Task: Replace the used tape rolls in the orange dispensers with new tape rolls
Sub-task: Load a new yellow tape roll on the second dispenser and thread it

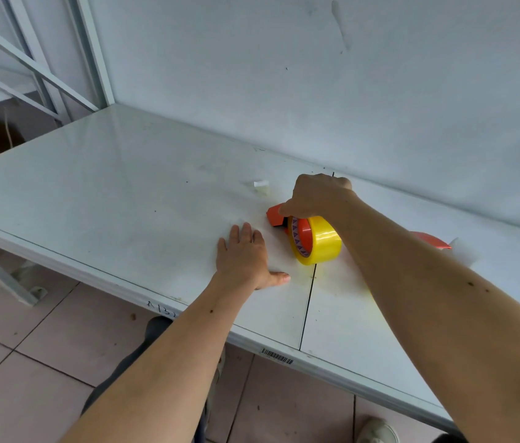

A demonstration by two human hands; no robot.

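An orange tape dispenser point(275, 216) carrying a full yellow tape roll point(319, 239) stands on the white table point(131, 187). My right hand point(314, 196) is curled over the top of the dispenser and grips it just above the roll. To the left of the roll, my left hand point(244, 257) lies flat on the table with fingers straight and the thumb spread out, apart from the dispenser. A second orange dispenser point(429, 240) shows partly behind my right forearm, with a strip of clear tape beside it.
A small scrap of clear tape point(260, 184) lies on the table behind the dispenser. A pale wall closes the back. A seam point(308, 302) splits the tabletop. Metal shelf posts point(92, 52) stand at the far left. Tiled floor and my shoes show below the front edge.
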